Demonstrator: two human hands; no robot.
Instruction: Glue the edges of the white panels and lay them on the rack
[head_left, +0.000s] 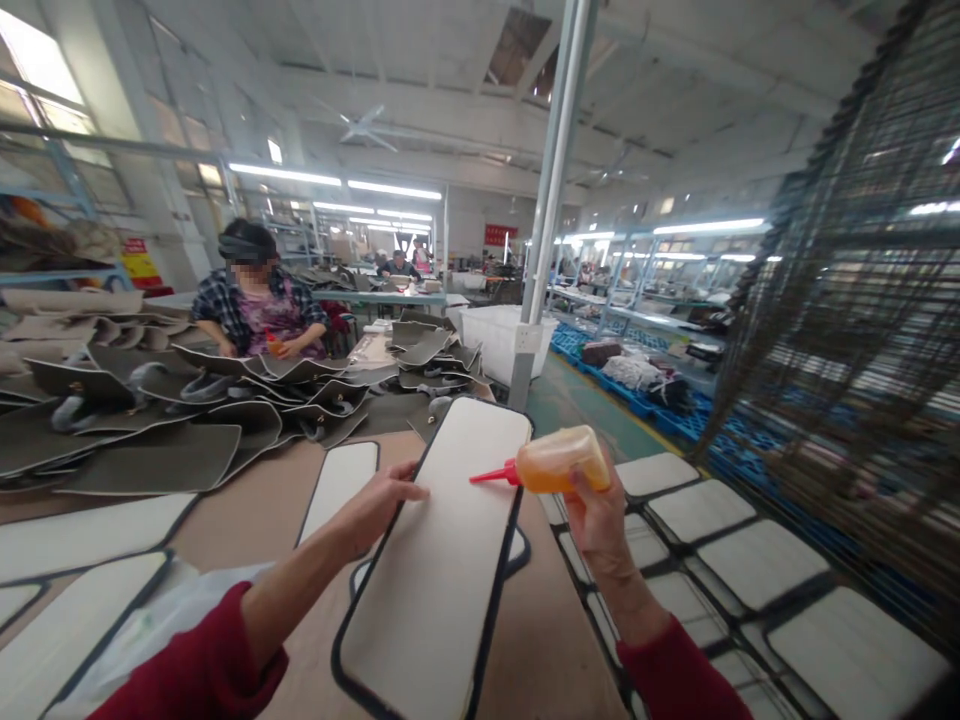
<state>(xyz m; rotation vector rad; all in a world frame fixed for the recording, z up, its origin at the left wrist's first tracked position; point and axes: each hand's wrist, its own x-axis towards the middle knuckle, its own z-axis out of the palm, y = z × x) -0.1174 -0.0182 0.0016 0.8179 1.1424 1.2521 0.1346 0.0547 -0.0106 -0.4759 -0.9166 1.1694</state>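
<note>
My left hand [384, 500] grips the left edge of a long white panel with a dark border [442, 560], which lies lengthwise on the brown table [540, 640]. My right hand [596, 515] is closed around an orange glue bottle [559, 462], held sideways. Its red nozzle [491, 476] points left, just above the panel's right edge. Both sleeves are red.
More white bordered panels lie on the table at left [341, 480] and on a rack at right [735, 560]. Grey cut pieces are piled behind [225, 410], where another person [255, 300] sits working. A metal post [551, 200] and a wire mesh rack [862, 300] stand right.
</note>
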